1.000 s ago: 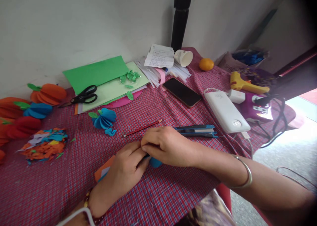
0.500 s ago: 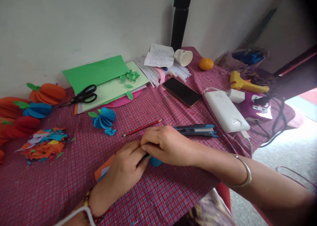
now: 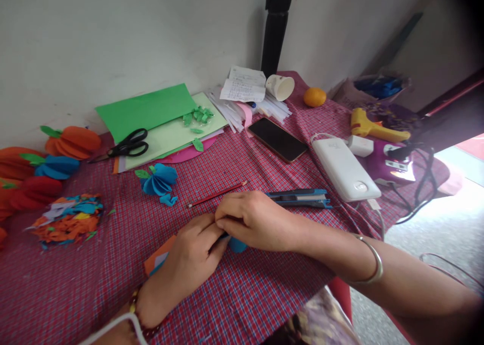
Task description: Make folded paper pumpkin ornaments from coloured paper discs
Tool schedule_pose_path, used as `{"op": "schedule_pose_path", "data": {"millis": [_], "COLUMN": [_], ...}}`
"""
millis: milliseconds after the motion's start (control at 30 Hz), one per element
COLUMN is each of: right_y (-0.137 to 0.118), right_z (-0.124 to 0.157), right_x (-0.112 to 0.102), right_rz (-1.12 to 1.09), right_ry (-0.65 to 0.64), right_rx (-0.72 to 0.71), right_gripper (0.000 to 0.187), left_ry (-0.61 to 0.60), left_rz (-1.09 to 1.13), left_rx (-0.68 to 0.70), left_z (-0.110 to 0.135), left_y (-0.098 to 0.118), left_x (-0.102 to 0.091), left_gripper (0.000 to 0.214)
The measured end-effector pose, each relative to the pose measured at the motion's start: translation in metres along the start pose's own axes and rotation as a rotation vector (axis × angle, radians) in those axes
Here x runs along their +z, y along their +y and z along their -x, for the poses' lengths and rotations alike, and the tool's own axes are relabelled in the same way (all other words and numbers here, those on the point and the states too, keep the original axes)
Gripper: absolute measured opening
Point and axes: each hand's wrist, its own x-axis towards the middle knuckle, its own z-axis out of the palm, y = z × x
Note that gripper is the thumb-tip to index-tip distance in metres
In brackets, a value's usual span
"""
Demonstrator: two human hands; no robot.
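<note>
My left hand (image 3: pixel 194 252) and my right hand (image 3: pixel 257 221) meet near the front of the table, their closed fingers touching. Between them they grip blue paper (image 3: pixel 238 245), of which only a small rounded part shows below my right fingers; the rest is hidden. Under my left wrist lie orange paper pieces (image 3: pixel 159 253) with some white and blue. Just beyond my hands are a red pencil (image 3: pixel 217 194) and a blue-and-black stapler (image 3: pixel 298 198). A blue folded-paper pumpkin (image 3: pixel 159 180) with green leaves sits further left.
Paper pumpkins (image 3: pixel 73 142) and a heap of paper scraps (image 3: pixel 71 221) are on the left. Black scissors (image 3: pixel 130 144) rest by green sheets (image 3: pixel 147 108). A phone (image 3: pixel 279 139), white power bank (image 3: pixel 344 168), yellow glue gun (image 3: pixel 378 127), black bottle (image 3: pixel 276 32) and cables stand right and behind.
Almost nothing differs. Both hands keep the same closed hold on the blue paper, and the view has shifted very slightly.
</note>
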Motion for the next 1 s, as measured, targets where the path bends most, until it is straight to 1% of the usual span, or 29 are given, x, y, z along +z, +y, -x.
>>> {"op": "schedule_pose_path", "data": {"millis": [300, 467, 600, 1000], "right_y": [0.0002, 0.001, 0.0007, -0.001], "right_z": [-0.0001, -0.0003, -0.0006, -0.0013], "right_x": [0.0003, 0.0007, 0.0002, -0.0006], "right_rz": [0.007, 0.018, 0.031, 0.036], "right_ry": [-0.003, -0.003, -0.009, -0.019], "right_rx": [0.011, 0.004, 0.009, 0.029], "right_gripper": [0.017, 0.017, 0.017, 0.017], "left_ry": [-0.017, 0.012, 0.015, -0.004], "left_rz": [0.009, -0.011, -0.024, -0.007], "left_rx": [-0.017, 0.004, -0.006, -0.008], "left_z": [0.0006, -0.0001, 0.0004, 0.0015], "left_y": [-0.0004, 0.0001, 0.0001, -0.0006], "left_x": [0.0004, 0.0015, 0.0027, 0.0042], "left_gripper": [0.012, 0.011, 0.011, 0.008]}}
